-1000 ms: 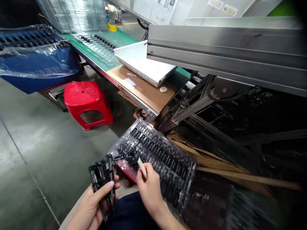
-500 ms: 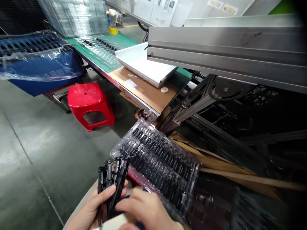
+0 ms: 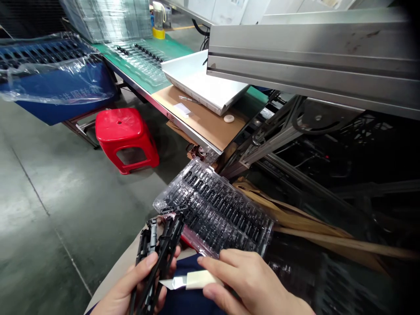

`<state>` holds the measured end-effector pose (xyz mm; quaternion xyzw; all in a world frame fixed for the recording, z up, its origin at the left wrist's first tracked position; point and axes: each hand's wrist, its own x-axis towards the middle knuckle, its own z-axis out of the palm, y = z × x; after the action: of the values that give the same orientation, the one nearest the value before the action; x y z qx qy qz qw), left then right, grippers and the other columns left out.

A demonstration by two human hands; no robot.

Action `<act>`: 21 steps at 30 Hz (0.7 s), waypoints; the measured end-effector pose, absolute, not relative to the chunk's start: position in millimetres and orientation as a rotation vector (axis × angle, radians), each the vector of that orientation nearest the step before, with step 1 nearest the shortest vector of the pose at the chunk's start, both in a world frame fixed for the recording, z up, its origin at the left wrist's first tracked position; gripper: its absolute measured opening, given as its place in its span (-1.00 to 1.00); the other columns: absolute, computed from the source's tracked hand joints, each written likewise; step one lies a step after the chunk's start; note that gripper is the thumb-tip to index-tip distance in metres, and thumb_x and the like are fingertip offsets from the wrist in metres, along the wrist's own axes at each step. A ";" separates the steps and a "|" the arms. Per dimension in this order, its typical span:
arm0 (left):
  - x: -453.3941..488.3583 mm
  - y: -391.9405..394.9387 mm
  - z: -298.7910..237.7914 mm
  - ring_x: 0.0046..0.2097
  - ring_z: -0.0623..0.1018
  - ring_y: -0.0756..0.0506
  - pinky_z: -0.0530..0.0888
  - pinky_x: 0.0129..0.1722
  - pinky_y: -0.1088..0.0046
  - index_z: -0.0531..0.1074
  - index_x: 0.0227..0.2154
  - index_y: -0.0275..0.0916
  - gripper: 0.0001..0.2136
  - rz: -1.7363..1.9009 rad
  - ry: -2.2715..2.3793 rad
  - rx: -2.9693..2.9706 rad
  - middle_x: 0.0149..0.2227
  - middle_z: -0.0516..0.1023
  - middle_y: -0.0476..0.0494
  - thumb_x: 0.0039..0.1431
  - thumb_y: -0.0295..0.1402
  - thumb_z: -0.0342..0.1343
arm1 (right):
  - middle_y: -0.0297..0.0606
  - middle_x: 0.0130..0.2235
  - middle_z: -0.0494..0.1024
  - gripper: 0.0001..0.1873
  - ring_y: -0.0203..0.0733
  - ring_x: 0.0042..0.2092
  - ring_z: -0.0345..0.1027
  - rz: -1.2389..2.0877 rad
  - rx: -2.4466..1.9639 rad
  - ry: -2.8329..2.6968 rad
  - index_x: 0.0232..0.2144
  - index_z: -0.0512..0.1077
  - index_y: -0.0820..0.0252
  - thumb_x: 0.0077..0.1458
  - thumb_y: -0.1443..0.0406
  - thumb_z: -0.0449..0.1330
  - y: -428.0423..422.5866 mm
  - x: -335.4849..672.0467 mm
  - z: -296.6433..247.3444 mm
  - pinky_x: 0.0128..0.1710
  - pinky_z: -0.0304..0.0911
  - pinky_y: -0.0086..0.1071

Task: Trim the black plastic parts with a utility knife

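Note:
My left hand (image 3: 131,280) is closed round a bunch of long black plastic parts (image 3: 160,253), which fan upward from the fingers. In my right hand (image 3: 246,280) is a craft knife (image 3: 197,280) with a cream handle, its pointed blade aimed left. The blade tip lies close to the lower part of the bunch; whether it touches I cannot tell. Just beyond both hands, a clear plastic tray (image 3: 213,175) holds rows of similar black parts. Some loose black parts lie at its near left corner, by the top of the bunch.
A red stool (image 3: 120,127) stands on the floor at left, near a blue bin (image 3: 65,87) draped in plastic film. On the green-topped workbench (image 3: 177,46) is a white tray (image 3: 203,83). A metal beam (image 3: 295,57) juts in from the right. Brown cardboard (image 3: 262,205) lies beside the clear tray.
My right hand has moved right, away from the bunch, and the knife's blade now shows. The bunch in my left hand has shifted slightly right.

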<state>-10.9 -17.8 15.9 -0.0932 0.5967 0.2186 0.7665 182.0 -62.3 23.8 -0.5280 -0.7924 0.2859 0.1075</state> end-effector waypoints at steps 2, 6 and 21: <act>-9.2 -18.5 17.9 -0.62 0.45 -0.03 0.44 -0.69 0.59 0.40 -0.38 -0.43 -0.78 0.465 1.326 -0.193 -0.47 0.52 -0.26 -0.20 -0.57 0.18 | -0.28 -0.56 0.41 -0.75 -0.28 -0.56 0.27 0.795 -1.577 -2.371 -0.33 0.38 0.15 0.03 0.18 -0.02 -59.7 182.4 27.8 -0.62 0.07 -0.45; -8.5 -19.2 20.7 -0.68 0.42 0.01 0.44 -0.68 0.60 0.40 -0.35 -0.40 -0.77 0.439 1.361 -0.224 -0.50 0.52 -0.22 -0.17 -0.56 0.16 | -0.31 -0.57 0.39 -0.76 -0.29 -0.56 0.25 0.725 -1.592 -2.433 -0.38 0.37 0.13 0.04 0.17 -0.04 -54.3 183.6 32.5 -0.63 0.01 -0.42; -16.1 -15.6 8.8 -0.56 0.48 -0.04 0.48 -0.54 0.53 0.40 -0.40 -0.49 -0.86 0.504 1.288 -0.256 -0.50 0.50 -0.30 -0.11 -0.59 0.11 | -0.35 -0.58 0.26 -0.87 -0.38 -0.54 0.11 0.981 -1.521 -1.673 -0.60 0.25 0.24 -0.06 0.36 0.07 -52.0 158.8 0.6 -0.57 0.03 -0.50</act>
<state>-16.1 -15.6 8.8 -0.1176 0.5923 0.2316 0.7627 158.8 -52.0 0.6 -0.5820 -0.6402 0.3754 0.3323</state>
